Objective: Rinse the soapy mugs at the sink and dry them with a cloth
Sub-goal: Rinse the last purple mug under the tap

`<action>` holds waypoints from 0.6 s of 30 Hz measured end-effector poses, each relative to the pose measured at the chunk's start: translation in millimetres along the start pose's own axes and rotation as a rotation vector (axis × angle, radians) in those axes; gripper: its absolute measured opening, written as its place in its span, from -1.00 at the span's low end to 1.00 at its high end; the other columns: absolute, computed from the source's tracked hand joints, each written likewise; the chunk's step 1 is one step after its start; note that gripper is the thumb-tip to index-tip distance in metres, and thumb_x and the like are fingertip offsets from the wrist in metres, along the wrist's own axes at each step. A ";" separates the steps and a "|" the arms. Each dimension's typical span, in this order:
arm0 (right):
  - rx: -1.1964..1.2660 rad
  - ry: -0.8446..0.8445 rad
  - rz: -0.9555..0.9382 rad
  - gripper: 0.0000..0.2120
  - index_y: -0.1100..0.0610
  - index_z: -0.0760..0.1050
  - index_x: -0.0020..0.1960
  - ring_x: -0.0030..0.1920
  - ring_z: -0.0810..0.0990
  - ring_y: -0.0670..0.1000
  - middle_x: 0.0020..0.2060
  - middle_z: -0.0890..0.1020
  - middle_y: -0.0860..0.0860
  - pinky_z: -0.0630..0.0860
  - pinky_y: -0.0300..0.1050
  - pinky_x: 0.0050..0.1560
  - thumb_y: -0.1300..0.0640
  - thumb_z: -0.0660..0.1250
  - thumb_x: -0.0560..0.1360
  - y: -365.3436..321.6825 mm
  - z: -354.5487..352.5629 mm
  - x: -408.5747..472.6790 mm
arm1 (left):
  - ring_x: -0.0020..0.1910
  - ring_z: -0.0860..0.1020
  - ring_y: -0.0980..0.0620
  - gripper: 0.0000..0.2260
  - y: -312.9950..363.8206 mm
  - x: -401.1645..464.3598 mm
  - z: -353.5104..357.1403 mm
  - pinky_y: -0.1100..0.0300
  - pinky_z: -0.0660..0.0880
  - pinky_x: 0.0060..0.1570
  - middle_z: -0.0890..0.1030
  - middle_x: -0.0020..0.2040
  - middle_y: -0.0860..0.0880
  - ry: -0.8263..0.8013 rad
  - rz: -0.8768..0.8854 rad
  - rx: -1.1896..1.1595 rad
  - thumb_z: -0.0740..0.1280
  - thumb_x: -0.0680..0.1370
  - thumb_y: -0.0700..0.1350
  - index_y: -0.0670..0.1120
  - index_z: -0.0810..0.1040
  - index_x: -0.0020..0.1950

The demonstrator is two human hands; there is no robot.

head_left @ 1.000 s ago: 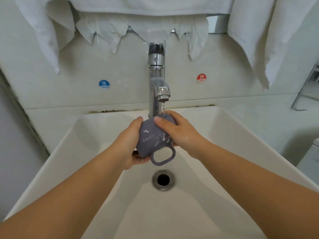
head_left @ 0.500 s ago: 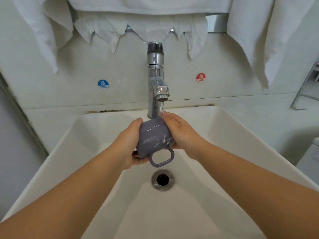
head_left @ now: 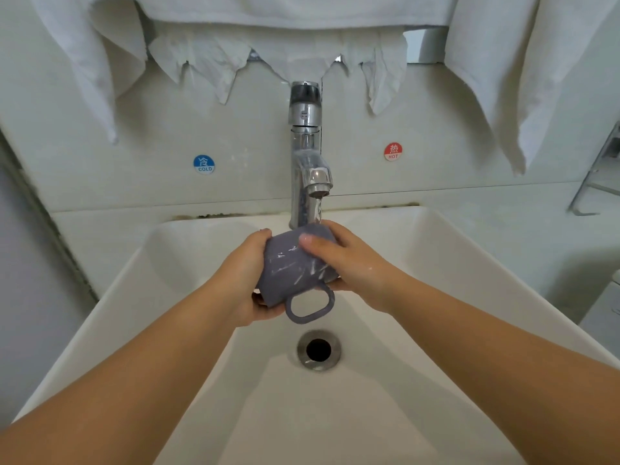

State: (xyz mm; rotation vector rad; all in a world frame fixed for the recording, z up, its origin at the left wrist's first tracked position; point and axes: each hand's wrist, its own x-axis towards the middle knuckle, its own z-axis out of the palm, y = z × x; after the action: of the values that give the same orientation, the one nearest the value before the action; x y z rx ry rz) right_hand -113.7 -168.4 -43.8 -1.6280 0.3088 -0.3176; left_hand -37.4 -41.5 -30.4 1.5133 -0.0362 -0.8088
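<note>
A grey-purple mug (head_left: 288, 273) streaked with white soap is held tilted over the white sink (head_left: 436, 250), its handle pointing down towards me. My left hand (head_left: 245, 283) grips its left side and bottom edge. My right hand (head_left: 349, 260) wraps its right side, thumb lying across the front. A thin stream of water falls from the chrome tap (head_left: 307, 162) onto the mug's far end, just behind my right fingers. The mug's opening is hidden.
The drain (head_left: 318, 350) lies below the mug. White towels (head_left: 496, 78) and thin white cloths (head_left: 214, 65) hang on the wall above the tap. Cold (head_left: 204, 164) and hot (head_left: 393, 151) stickers flank the tap. A metal rack (head_left: 597, 176) stands at the right.
The mug has turned slightly between my hands under the running water. My right thumb slid back across its front. Both hands stay in the same place.
</note>
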 end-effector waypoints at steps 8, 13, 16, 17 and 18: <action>-0.041 0.149 0.047 -0.74 -0.07 0.37 0.15 -0.10 0.59 -0.04 -0.04 0.57 -0.04 0.59 -0.13 -0.16 -0.16 0.00 0.64 -0.1 4.5 1.8 | -0.22 0.60 -0.07 -0.69 -4.0 1.9 7.3 0.05 0.60 -0.22 0.65 -0.19 -0.10 0.019 0.104 0.118 0.18 0.61 0.15 -0.04 0.55 -0.05; 0.009 0.074 0.055 -0.74 -0.02 0.37 0.20 -0.09 0.64 0.00 -0.01 0.60 0.00 0.64 -0.12 -0.17 -0.09 0.26 0.57 2.5 6.2 1.2 | -0.14 0.61 -0.09 -0.70 -3.5 4.4 4.2 0.06 0.59 -0.22 0.65 -0.09 -0.12 0.045 0.111 0.131 0.16 0.61 0.14 -0.04 0.53 0.05; -0.010 0.130 0.018 -0.68 -0.02 0.39 0.20 -0.16 0.64 -0.05 -0.06 0.60 -0.05 0.63 -0.16 -0.22 -0.12 0.31 0.53 1.9 6.8 -0.3 | -0.07 0.61 -0.10 -0.62 -5.1 7.4 7.2 0.09 0.59 -0.29 0.62 0.05 -0.13 0.062 0.156 0.189 0.14 0.62 0.18 -0.05 0.45 0.26; -0.021 0.158 0.023 -0.72 -0.02 0.40 0.18 -0.17 0.63 -0.05 -0.08 0.60 -0.05 0.63 -0.15 -0.22 -0.15 0.25 0.55 0.7 6.6 0.3 | -0.07 0.61 -0.09 -0.60 -5.6 8.0 8.9 0.10 0.59 -0.33 0.60 0.08 -0.13 0.067 0.173 0.205 0.13 0.62 0.19 -0.05 0.42 0.29; -0.032 0.181 0.038 -0.74 -0.03 0.41 0.15 -0.16 0.62 -0.04 -0.09 0.59 -0.06 0.62 -0.13 -0.21 -0.16 0.18 0.58 0.0 6.3 1.2 | -0.09 0.61 -0.08 -0.60 -5.8 8.2 10.1 0.12 0.58 -0.35 0.59 0.07 -0.12 0.072 0.187 0.215 0.13 0.62 0.19 -0.06 0.40 0.30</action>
State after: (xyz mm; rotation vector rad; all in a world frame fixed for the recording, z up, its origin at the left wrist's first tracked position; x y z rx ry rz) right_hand -110.2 -163.1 -44.2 -1.6257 0.4837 -0.4335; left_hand -39.0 -53.4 -38.1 1.7122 -0.2134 -0.6147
